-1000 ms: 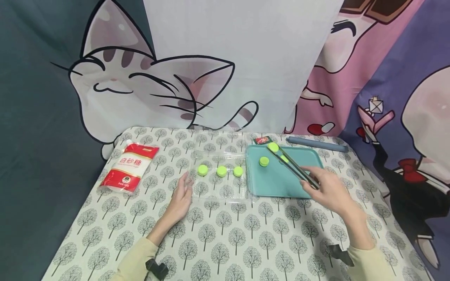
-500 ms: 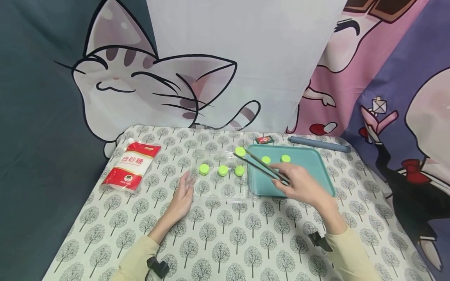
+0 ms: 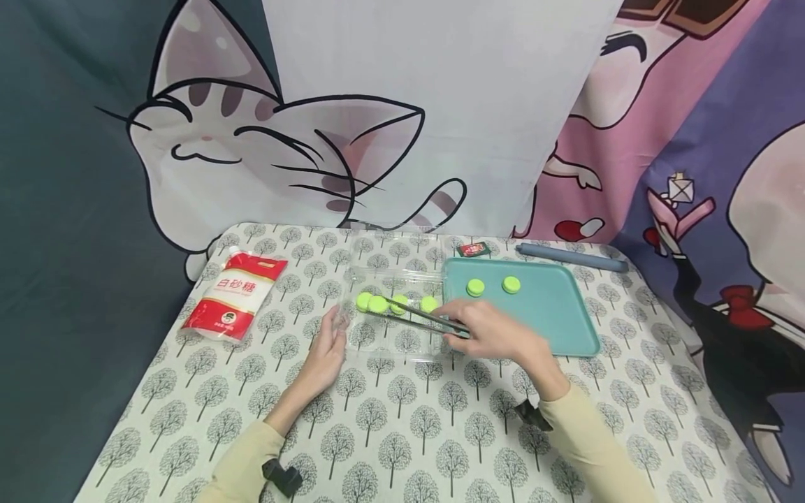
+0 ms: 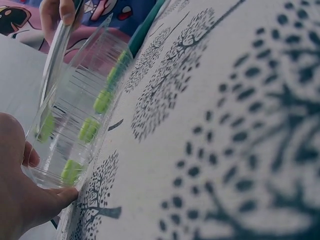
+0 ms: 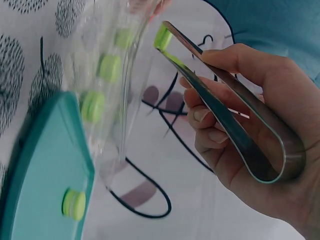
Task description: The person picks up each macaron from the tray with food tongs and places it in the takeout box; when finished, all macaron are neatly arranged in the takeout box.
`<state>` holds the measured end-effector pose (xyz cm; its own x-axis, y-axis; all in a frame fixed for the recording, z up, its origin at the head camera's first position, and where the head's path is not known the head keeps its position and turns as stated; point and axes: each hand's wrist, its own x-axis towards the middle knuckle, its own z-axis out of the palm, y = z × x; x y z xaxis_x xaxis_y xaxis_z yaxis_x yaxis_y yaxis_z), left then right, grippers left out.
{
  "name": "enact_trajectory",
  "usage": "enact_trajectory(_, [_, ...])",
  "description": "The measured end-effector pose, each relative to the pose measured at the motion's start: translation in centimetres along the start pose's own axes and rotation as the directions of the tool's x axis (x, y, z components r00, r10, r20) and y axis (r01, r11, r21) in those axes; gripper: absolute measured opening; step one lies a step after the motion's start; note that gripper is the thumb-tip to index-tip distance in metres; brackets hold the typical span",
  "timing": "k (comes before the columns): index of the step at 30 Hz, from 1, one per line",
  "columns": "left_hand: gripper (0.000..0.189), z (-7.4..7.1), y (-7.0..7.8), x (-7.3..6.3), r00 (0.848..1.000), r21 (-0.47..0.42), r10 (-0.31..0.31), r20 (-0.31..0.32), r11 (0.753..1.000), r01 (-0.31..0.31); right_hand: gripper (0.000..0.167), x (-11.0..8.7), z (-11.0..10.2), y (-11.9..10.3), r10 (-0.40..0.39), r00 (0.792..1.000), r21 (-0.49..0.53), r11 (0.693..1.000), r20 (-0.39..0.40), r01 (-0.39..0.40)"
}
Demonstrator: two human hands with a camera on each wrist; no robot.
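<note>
- Background: cat-print curtain behind the table, with dark teal fabric at the left and pink and purple printed fabric at the right.
- Surface: white cloth with dark tree prints.
- Box: clear plastic, near mid-table, lid open on its far side.
- Box contents: three green macarons standing apart in a row: left macaron, middle macaron, right macaron.
- Left hand: grips the left side of the box, thumb and fingers on opposite faces of the wall.
- Right hand: closed round the metal tongs, its fingers along both arms.
- Held macaron: pinched between the tong tips, over the left part of the box. Seen from the head, it partly overlaps the left macaron; the left wrist view shows it raised above the row. Tong arms cross in front of the middle macaron.
- Tray: teal, just right of the box. Two more macarons lie on it side by side, apart, toward the far edge.
- Sugar bag: red and white, lying left of the box, well apart.
- Far edge of table: small red and green packet and a blue-grey rod, both behind the tray.
- Sleeves: pale yellow, a black clip at each wrist.
</note>
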<state>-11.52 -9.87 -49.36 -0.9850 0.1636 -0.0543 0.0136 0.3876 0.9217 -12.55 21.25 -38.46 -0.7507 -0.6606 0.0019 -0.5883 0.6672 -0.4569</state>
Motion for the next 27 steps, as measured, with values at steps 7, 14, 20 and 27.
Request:
enact_trajectory(7, [0.059,0.0,0.2,0.0,1.0,-0.018,0.005,0.003,1.0,-0.005,0.044,1.2,1.3,-0.7,-0.039,0.997,-0.021,0.999,0.064,0.041])
enact_trajectory(14, [0.059,0.0,0.3,0.0,1.0,-0.018,0.004,-0.002,1.0,-0.004,0.043,1.9,2.2,-0.9,-0.015,0.992,0.002,1.0,0.125,0.015])
enact_trajectory(20, [0.059,0.1,0.2,0.0,1.0,-0.019,0.004,0.001,1.0,-0.004,0.044,2.1,2.6,-0.9,0.019,0.989,-0.007,1.0,0.146,-0.018])
enact_trajectory(27, [0.059,0.0,0.1,-0.1,1.0,-0.005,-0.004,-0.001,1.0,0.004,0.046,1.7,2.4,-1.1,0.07,0.985,0.06,0.995,0.156,-0.081])
